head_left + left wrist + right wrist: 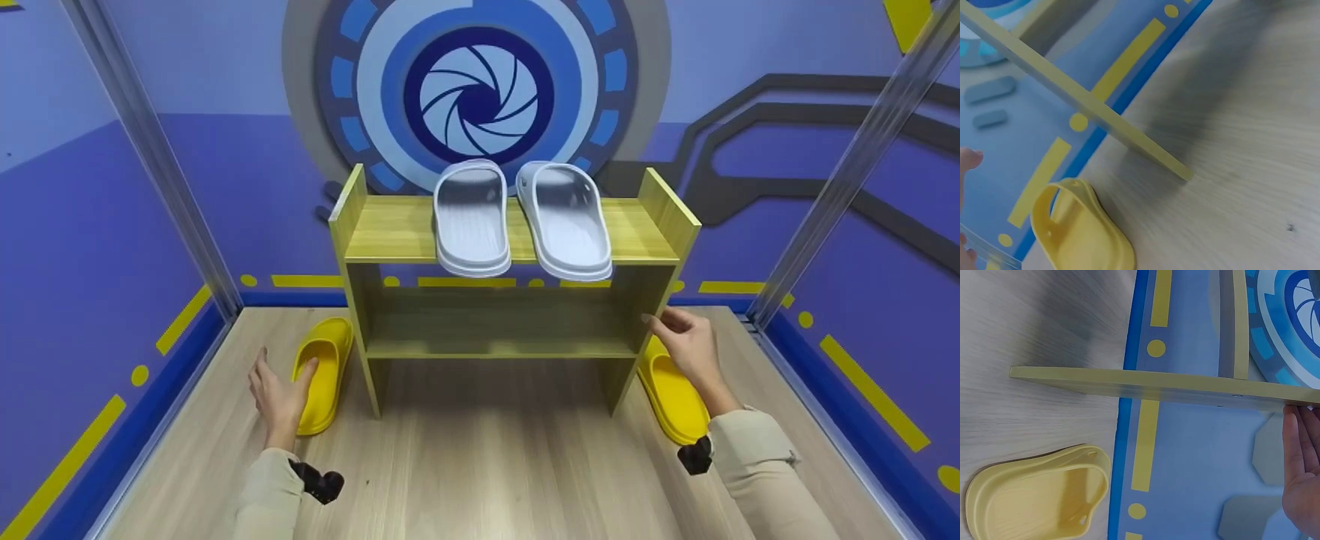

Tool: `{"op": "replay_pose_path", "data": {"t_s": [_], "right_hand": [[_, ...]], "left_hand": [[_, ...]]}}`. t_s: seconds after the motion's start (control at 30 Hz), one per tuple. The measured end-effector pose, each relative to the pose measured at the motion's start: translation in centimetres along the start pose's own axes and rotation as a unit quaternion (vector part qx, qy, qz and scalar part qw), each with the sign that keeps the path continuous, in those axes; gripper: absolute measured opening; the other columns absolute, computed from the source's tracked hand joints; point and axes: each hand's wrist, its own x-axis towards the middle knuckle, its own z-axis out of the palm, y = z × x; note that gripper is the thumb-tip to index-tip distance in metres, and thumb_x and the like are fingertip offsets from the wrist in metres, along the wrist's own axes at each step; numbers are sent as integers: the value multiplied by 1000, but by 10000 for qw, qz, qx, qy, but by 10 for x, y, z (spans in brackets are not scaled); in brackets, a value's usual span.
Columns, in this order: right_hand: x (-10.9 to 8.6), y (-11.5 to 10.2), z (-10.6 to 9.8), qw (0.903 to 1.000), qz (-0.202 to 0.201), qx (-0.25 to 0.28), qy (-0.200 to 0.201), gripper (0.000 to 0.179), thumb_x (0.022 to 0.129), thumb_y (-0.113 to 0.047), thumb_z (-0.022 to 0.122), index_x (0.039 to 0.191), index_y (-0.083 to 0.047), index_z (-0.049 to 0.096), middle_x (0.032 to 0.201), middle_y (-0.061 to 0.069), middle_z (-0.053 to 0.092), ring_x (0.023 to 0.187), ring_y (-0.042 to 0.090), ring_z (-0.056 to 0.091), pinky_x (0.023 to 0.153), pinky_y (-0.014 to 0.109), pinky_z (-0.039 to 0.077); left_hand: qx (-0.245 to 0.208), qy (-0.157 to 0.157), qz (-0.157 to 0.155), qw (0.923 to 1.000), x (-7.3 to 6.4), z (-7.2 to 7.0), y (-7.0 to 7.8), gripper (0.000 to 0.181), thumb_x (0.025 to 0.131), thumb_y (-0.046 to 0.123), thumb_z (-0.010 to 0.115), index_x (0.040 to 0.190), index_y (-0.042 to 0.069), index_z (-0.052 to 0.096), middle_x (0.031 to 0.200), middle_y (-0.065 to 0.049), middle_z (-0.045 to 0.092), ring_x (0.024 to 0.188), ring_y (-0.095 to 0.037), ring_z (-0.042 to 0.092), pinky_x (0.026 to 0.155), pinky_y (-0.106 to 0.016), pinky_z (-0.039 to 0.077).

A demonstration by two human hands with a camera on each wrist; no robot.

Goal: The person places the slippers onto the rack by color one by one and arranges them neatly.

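On the top board of a small wooden shoe rack [390, 232] stand two pale grey clogs [471, 229], [571, 232] with their toes to the back. One yellow clog [324, 401] lies on the floor left of the rack, another yellow clog [677, 401] on its right. My left hand [279, 401] hovers by the left yellow clog, fingers spread and holding nothing; its thumb overlaps the clog in the head view. At the rack's right side panel [1174, 382], the fingertips of my right hand [1303, 478] touch the outer face, fingers fairly straight.
A lower board [502, 355] spans the rack. Behind stands a blue and purple wall [255, 202] with a round aperture design. Metal posts [161, 157], [832, 172] rise at both back corners. Wood-patterned flooring [465, 472] lies in front of the rack.
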Motion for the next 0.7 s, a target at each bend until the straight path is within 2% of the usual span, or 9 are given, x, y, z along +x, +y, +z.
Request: {"op": "replay_pose_path", "data": {"t_s": [0.23, 0.47, 0.57, 0.7], "right_hand": [[0, 0, 0, 10000, 18, 5, -14, 34, 84, -16, 61, 109, 7, 59, 98, 20, 61, 80, 9, 58, 70, 13, 43], [0, 0, 0, 10000, 57, 33, 6, 34, 83, -15, 61, 108, 7, 59, 97, 21, 61, 80, 15, 59, 70, 13, 43], [0, 0, 0, 10000, 30, 23, 11, 34, 83, -15, 61, 108, 8, 59, 97, 21, 61, 80, 13, 59, 70, 13, 43], [0, -1, 0, 10000, 24, 7, 51, 32, 83, -15, 61, 107, 7, 60, 95, 20, 62, 78, 10, 58, 69, 13, 43]], "left_hand": [[147, -109, -291, 9994, -3, 11, -16, 90, 77, 37, 65, 140, 4, 9, 138, -26, 13, 123, -42, 16, 96, -55, 16], [330, -263, -618, 9972, -6, 22, -24, 88, 79, 30, 65, 139, 1, 8, 137, -27, 12, 123, -43, 15, 98, -51, 15], [387, -337, -796, 9955, -8, 25, -28, 90, 79, 31, 65, 140, 1, 6, 138, -27, 10, 123, -43, 14, 98, -52, 15], [707, -416, -940, 9922, -10, 26, -32, 92, 79, 33, 65, 140, 1, 4, 137, -28, 12, 123, -43, 16, 98, -51, 15]]}}
